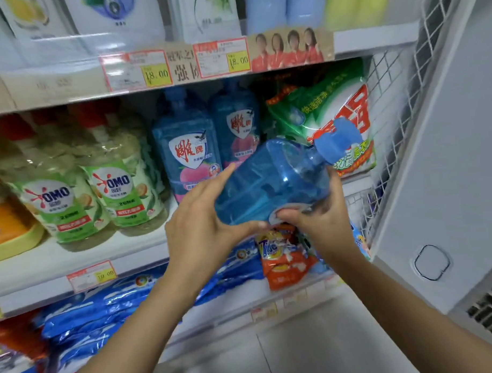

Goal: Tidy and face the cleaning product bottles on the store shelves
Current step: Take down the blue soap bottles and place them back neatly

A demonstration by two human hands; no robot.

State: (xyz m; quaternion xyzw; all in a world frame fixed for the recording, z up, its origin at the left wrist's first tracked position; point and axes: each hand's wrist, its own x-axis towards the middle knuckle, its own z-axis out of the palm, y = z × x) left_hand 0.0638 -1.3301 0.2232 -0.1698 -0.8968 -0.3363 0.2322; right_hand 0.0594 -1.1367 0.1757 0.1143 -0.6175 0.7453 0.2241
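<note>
The fingers of the left hand (201,215) spread against the flat base of a clear blue bottle (272,182), forefinger reaching up its edge and thumb tucked underneath. The right hand (318,220) curls round the underside near the shoulder, fingertips pressed to a white label patch. Held between both hands, the bottle lies tilted in the air just in front of the middle shelf (116,246), with its blue cap (335,144) pointing up and to the right. Behind it stand two matching blue bottles (186,149) with red 雕牌 lettering on shield-shaped labels. A green and white detergent bag (320,119) leans to their right. A strip of bare shelf board shows between that bag and the wire mesh side panel (398,111). To the left stand two pale bottles (122,185) labelled OMO. The yellow price tags (156,75) on the shelf edge above read 18.00; one (105,273) on the edge below reads 19.00. On the lower shelf lie an orange Tide bag (286,257) and blue packs (104,303). A white cabinet (448,179) closes in the right side.
</note>
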